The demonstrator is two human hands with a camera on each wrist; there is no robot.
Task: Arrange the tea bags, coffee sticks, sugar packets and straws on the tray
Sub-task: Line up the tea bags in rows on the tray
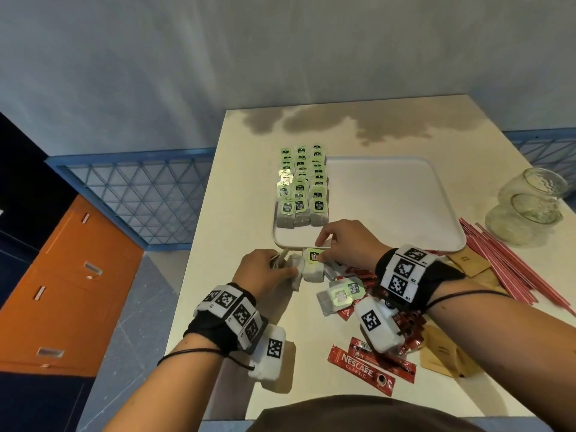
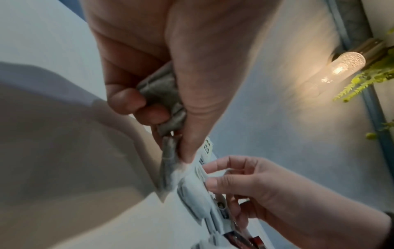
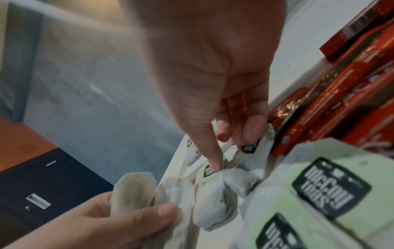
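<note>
— Where do the tea bags stand?

— Most lie in three neat overlapping rows [image 1: 301, 185] along the left side of the white tray [image 1: 396, 198], green tags up. A loose cluster [image 1: 311, 269] sits on the worktop [image 1: 249, 151] just in front of the tray's near edge, and one more tea bag [image 1: 339, 294] lies nearer the person, tag up, touching the coffee sticks.

— And the hands?

— The left hand [image 1: 265, 269] has its fingers [image 2: 125, 101] curled round a small bunch of tea bags [image 2: 164, 96], thumb pressed against them. The right hand [image 1: 346, 241] reaches over the loose cluster, thumb tip [image 3: 213, 165] down on a green tag [image 1: 313, 255]; its other fingers are bent close above the bags. Whether it truly pinches that tag or only presses it, I can't say for sure (the wrist views are blurred).

— The rest of the supplies?

— Red coffee sticks [image 1: 361, 369] are heaped on the worktop under and behind the right wrist, one lying apart at the near side with its label readable. Brown sugar packets [image 1: 442, 357] lie to the right of them, more of them further back. Red straws [image 1: 511, 263] fan out along the right, off the tray. Two empty glass jars [image 1: 530, 207] lie beside the tray's right edge, near the straws.

— Anything on the tray besides tea?

— Only the three rows.
</note>
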